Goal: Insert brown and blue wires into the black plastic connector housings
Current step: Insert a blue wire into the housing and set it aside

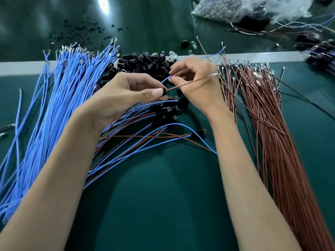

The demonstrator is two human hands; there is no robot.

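Observation:
My left hand (126, 93) pinches a small black connector housing (164, 92) between thumb and fingers at the centre. My right hand (195, 84) pinches a blue wire (165, 79) that runs down into that housing. A brown wire (188, 83) also leads from the housing out to the right, past my right hand. A thick bundle of blue wires (59, 102) fans out on the left. On the right lies a bundle of brown wires (268, 127). Loose black housings (145, 64) are heaped behind my hands.
Finished assemblies with blue and brown wires (145, 138) lie under my forearms on the green mat (163, 196). A pale strip (23, 67) crosses the table behind the piles. A clear plastic bag (250, 8) and more wired parts (322, 57) sit at the back right.

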